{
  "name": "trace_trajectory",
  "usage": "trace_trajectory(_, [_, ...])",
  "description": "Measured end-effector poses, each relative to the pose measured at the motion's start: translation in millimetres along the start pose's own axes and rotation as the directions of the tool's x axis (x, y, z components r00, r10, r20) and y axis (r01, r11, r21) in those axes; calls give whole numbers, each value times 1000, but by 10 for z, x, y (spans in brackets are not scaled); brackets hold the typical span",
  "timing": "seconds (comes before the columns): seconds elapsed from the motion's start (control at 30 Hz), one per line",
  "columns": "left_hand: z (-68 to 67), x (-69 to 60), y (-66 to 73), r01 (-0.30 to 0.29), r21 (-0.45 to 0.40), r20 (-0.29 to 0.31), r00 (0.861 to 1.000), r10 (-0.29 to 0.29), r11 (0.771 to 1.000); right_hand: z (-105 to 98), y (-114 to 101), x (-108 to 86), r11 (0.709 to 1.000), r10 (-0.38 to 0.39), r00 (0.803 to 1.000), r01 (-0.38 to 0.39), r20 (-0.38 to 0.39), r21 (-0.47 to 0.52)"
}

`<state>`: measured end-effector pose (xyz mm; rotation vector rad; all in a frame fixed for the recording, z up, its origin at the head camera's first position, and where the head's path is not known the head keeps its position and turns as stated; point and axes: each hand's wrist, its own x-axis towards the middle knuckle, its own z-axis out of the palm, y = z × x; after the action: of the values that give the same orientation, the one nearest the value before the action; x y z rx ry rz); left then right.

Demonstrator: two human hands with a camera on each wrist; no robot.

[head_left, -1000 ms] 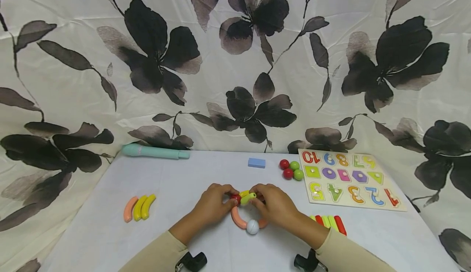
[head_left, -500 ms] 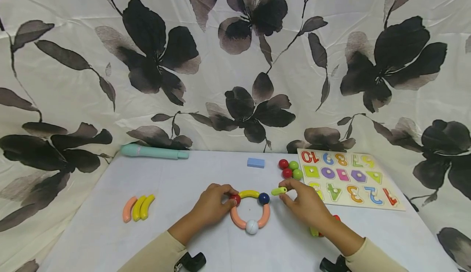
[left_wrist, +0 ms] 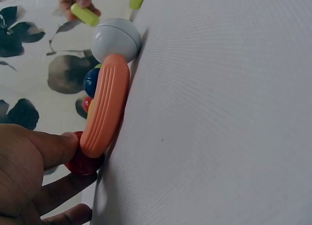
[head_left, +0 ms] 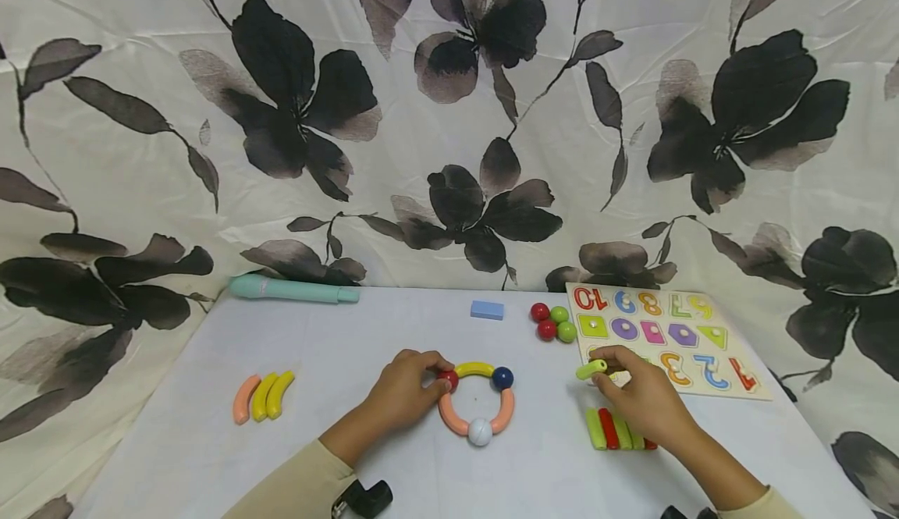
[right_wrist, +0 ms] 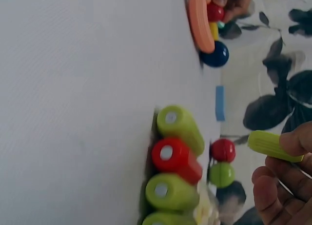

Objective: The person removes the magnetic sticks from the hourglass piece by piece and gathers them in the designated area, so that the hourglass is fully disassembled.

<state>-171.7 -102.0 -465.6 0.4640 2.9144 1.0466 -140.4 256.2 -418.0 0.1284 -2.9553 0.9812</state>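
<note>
A closed ring lies mid-table: a yellow curved piece (head_left: 474, 368), a blue ball (head_left: 502, 378), two orange curved pieces (head_left: 507, 410), a white ball (head_left: 480, 431) and a red ball (head_left: 448, 381). My left hand (head_left: 407, 390) pinches the red ball at the ring's left; the left wrist view shows thumb and finger on this red ball (left_wrist: 83, 159). Off to the right, my right hand (head_left: 648, 396) holds a light green stick (head_left: 591, 369) between thumb and fingers, above the row of green and red sticks (head_left: 608, 428). The right wrist view shows the held stick (right_wrist: 273, 145) raised.
Two yellow curved pieces (head_left: 281, 394) and an orange one (head_left: 245, 399) lie at the left. Behind are a teal tube (head_left: 295, 289), a blue block (head_left: 487, 310), red and green balls (head_left: 546, 330), and a number board (head_left: 730, 339) at the right.
My right hand has moved away from the ring to the right, carrying the green stick. It uncovers the blue ball and the row of sticks. My left hand has stayed on the red ball.
</note>
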Motion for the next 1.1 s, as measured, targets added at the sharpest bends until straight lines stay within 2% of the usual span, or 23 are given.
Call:
trace_trajectory(0.17, [0,4,-16,-16,-1,-3,1000,16,1000,-97,151,-73,999,1,1000,-2,-24,-39])
trace_trajectory(0.53, [-6,-14,-19,-26,-13,-2,1000,26,1000,-241,447,-159,996,82,996,-82,-17,-18])
trace_trajectory(0.73, [-17,-15,-1,-32,-10,4,999,32,999,-332,599,-219,993,105,994,-107,-21,-58])
trace_trajectory(0.97, [-16,-10,-3,-33,-8,2,999,33,999,-406,760,-247,991,113,993,-111,28,-73])
trace_trajectory(1.1, [-22,-4,-3,-31,-12,2,1000,31,999,-413,819,-247,990,125,985,-117,117,-79])
